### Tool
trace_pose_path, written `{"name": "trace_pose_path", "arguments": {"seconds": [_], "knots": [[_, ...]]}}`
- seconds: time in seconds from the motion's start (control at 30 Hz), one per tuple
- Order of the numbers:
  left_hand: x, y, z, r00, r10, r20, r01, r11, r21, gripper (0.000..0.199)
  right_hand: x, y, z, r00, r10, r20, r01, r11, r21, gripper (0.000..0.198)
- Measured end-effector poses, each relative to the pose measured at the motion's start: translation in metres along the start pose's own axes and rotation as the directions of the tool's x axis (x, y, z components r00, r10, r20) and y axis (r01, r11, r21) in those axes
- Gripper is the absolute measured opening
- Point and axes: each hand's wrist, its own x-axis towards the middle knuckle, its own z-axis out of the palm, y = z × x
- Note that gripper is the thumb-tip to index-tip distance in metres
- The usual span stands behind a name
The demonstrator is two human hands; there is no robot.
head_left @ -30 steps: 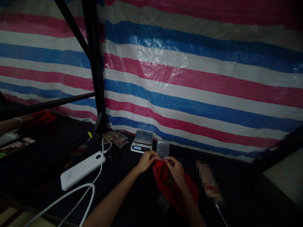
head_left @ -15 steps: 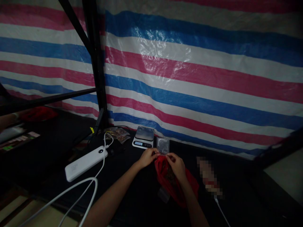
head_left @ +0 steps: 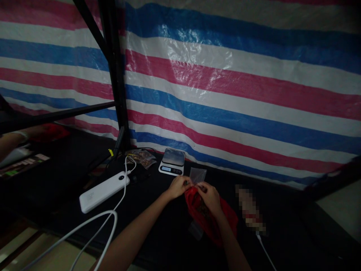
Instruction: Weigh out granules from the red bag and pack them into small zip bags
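Both hands met at the near edge of a clear bag (head_left: 198,174), which lay just to the right of the scale (head_left: 174,158) and slightly nearer the person than it. The left hand (head_left: 180,186) had thumb and finger pinched on that edge, on the side toward the scale; the right hand (head_left: 210,195) seemed pinched on it from the side away from the scale. Handling the thin film well probably called for light fingertips on both sides, an even pull so that the edge did not crumple, and wrists kept low and steady. A red bag (head_left: 230,220) with brown contents lay nearer than the scale and to its right, partly under the right forearm, so it seemed wise not to drag its rim along with the film. Whether the edge was sealed could not be told. Compared with half a second before, the fingertips had drawn closer together, and the clear bag had gone from a dark, squarish patch to a paler, skewed one, leaning a little farther from the scale. The scale itself seemed unmoved on the surface (head_left: 152,186).
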Motion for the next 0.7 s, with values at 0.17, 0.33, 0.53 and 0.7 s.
{"name": "trace_pose_path", "arguments": {"seconds": [0.17, 0.33, 0.53, 0.7], "knots": [[-0.001, 0.0, 0.001, 0.999, -0.001, 0.042, 0.003, 0.999, -0.045, 0.024, 0.0, 0.003, 0.0, 0.999, -0.036, 0.006, 0.036, 0.997, 0.073, 0.024], [-0.004, -0.001, 0.0, 0.994, 0.02, 0.108, -0.008, 0.995, -0.102, 0.023, -0.001, 0.004, 0.001, 0.995, -0.059, 0.085, 0.048, 0.99, 0.13, 0.022], [-0.001, -0.004, -0.001, 0.996, -0.015, 0.091, 0.035, 0.977, -0.211, 0.025, 0.0, 0.005, -0.002, 0.998, 0.002, 0.062, -0.016, 0.974, 0.224, 0.026], [0.003, -0.004, -0.001, 0.988, -0.094, 0.12, 0.139, 0.878, -0.457, 0.033, 0.005, 0.007, -0.01, 0.988, 0.145, 0.053, -0.153, 0.868, 0.472, 0.033]]}}
